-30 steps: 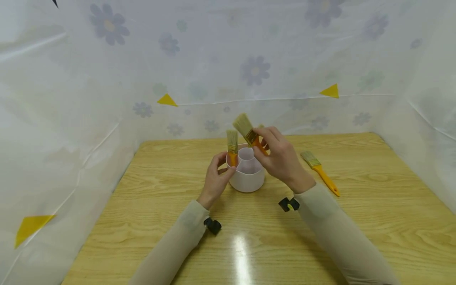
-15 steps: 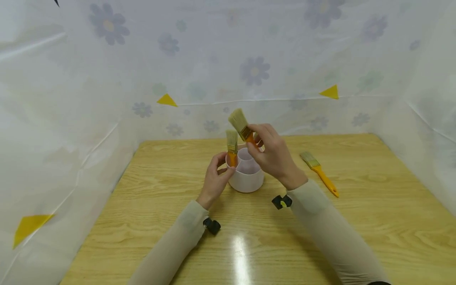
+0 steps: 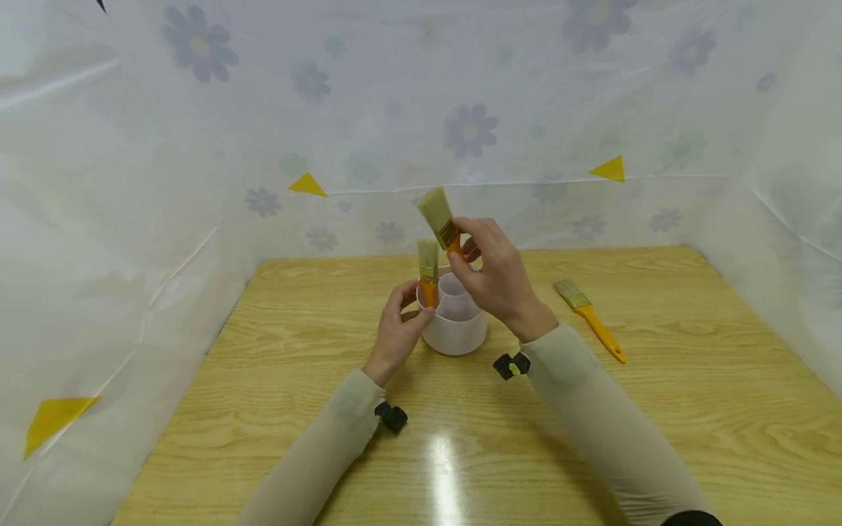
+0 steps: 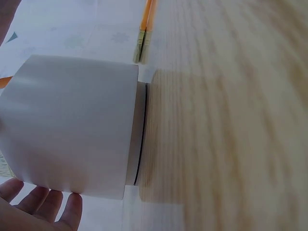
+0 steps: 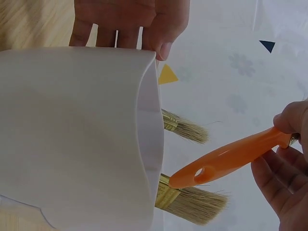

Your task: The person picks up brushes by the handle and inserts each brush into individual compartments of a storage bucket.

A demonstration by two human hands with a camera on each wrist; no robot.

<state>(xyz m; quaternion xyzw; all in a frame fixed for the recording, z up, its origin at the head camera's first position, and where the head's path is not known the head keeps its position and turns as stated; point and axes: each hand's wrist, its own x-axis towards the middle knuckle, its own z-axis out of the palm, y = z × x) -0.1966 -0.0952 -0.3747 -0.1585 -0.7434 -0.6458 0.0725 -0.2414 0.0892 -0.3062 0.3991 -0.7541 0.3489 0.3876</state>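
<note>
A white round organizer [image 3: 455,337] with compartments stands on the table. My left hand [image 3: 400,329] grips its left side, thumb at the front rim; in the left wrist view the fingertips [image 4: 73,211] touch the wall. My right hand [image 3: 493,274] pinches an orange-handled paintbrush [image 3: 438,213] near its ferrule, bristles up and tilted left. In the right wrist view this brush's handle [image 5: 231,156] points toward the organizer's mouth. One paintbrush [image 3: 428,272] stands bristles-up in the left compartment. The right wrist view shows two brushes' bristles [image 5: 196,204] sticking out; my right hand hides one from the head view.
Another paintbrush [image 3: 592,320] with a yellow-orange handle lies on the wooden table [image 3: 296,321] to the right. White flowered sheeting [image 3: 395,109] hangs behind the table and along both sides, with yellow triangles [image 3: 308,185] on it.
My right hand has moved left and slightly up with its paintbrush, from over the organizer's right part toward its middle. The left hand and the organizer have stayed put.
</note>
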